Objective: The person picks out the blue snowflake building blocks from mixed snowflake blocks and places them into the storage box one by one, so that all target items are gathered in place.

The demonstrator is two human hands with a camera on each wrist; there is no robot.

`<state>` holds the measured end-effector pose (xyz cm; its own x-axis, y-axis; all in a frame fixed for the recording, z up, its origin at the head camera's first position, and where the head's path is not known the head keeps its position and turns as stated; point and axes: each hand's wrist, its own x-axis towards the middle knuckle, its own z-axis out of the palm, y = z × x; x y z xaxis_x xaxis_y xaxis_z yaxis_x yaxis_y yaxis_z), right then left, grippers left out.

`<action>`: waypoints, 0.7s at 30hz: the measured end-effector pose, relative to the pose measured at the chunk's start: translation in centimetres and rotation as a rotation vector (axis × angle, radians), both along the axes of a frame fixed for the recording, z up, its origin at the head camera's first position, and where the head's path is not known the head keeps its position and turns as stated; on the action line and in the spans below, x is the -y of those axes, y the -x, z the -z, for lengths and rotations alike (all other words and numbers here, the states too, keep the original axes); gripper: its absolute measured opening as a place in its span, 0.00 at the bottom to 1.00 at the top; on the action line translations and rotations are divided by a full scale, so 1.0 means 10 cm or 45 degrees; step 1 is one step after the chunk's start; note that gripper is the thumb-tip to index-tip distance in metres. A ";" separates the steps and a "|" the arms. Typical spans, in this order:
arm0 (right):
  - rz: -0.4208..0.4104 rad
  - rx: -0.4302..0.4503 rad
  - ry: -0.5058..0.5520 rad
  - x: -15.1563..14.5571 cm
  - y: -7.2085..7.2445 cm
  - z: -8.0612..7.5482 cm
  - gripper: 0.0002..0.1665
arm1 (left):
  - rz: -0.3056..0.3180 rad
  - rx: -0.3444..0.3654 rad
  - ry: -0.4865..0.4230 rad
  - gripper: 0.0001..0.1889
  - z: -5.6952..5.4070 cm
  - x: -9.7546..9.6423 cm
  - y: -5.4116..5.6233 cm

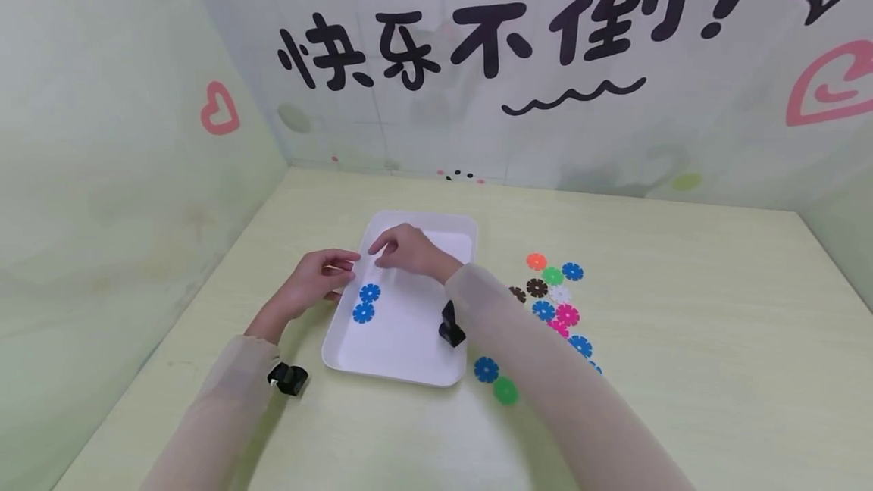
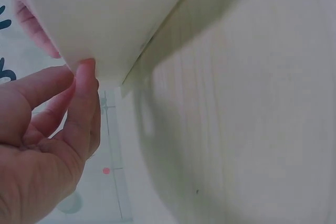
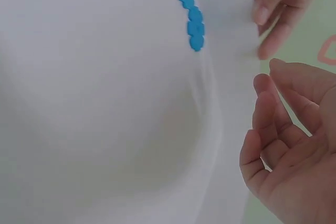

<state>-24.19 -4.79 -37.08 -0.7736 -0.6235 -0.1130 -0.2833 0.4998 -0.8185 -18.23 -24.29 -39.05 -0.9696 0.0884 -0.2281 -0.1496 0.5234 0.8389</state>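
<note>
Tabletop: one tray holds two discs, left grip pinching rim, right grip released.

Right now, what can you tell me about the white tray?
The tray is a shallow, plain white rectangle with rounded corners and raised walls, smooth like plastic. It sits upright on the table, its long sides running away from the person. Two blue discs lie in it near its left side. The fingertips of the left hand touch its left edge; the right hand is over its far part, with contact unclear.
</note>
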 end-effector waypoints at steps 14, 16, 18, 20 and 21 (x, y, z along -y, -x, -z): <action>-0.021 -0.111 -0.063 -0.84 -0.13 -0.25 0.12 | 0.004 -0.023 0.008 0.20 0.01 0.05 -0.02; 0.013 -0.108 -0.085 -0.96 -0.18 -0.24 0.12 | 0.009 -0.027 0.007 0.20 0.01 0.04 -0.02; 0.033 -0.114 -0.115 -1.09 -0.22 -0.22 0.12 | 0.011 -0.025 0.007 0.20 0.01 0.03 -0.01; 0.059 -0.114 -0.146 -1.20 -0.27 -0.19 0.14 | 0.012 -0.022 0.007 0.20 0.01 0.01 -0.01; 0.068 -0.118 -0.155 -1.25 -0.30 -0.16 0.14 | 0.013 -0.021 0.006 0.20 0.01 0.01 0.00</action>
